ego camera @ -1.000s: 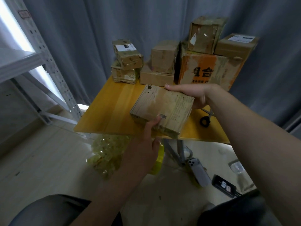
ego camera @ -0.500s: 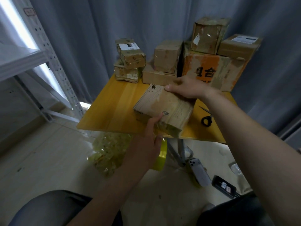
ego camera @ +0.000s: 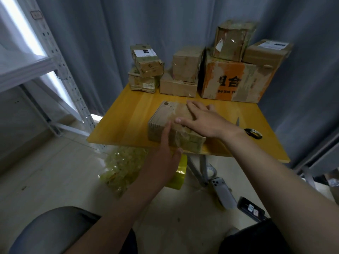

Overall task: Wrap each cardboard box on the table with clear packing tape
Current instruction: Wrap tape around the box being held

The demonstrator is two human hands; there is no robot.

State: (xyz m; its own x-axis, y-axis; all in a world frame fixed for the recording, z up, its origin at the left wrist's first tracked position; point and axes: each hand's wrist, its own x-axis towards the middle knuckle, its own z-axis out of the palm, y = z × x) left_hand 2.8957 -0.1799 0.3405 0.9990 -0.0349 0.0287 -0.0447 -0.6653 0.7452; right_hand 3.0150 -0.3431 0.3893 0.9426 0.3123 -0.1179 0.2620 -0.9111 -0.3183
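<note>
The cardboard box comes down, flat on the table near its front edge, no longer tilted up. The right hand spreads open on top; the left hand presses a straight forefinger to the front face — its other fingers are hidden. Smoothing tape, I'd judge.

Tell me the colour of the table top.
The table top is yellow-orange; head view shows it best.

The yellow table bears a flat cardboard box in front, scissors right, stacked boxes behind.
</note>
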